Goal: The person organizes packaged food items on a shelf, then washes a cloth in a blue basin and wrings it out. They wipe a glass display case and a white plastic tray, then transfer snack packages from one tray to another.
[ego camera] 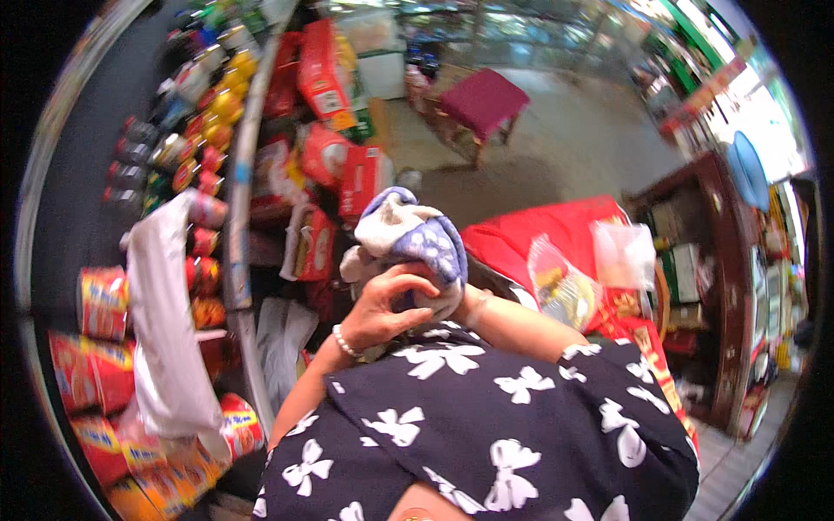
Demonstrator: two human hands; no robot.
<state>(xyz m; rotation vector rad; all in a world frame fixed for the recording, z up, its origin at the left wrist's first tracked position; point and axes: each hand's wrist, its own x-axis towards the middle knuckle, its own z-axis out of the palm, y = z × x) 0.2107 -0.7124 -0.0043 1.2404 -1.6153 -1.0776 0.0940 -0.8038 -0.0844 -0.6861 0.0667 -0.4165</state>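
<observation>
A bunched blue and cream patterned cloth [423, 238] is held up close in front of my chest. My left hand [388, 306], with a white bead bracelet at the wrist, curls its fingers and thumb against the cloth's near side. On the other side, my right hand [470, 305] is mostly hidden behind the cloth, with only the wrist and part of the hand showing. Which hand bears the cloth's weight is hard to tell. A black top with white bows fills the lower view.
Shelves of jars and red packets stand at left, with a whitish plastic cover [166, 312] over part. Red boxes [365, 179] are stacked ahead. A stool with a maroon top [485, 101] stands beyond. At right are a red cloth [554, 221], plastic bags and a dark wooden cabinet [730, 293].
</observation>
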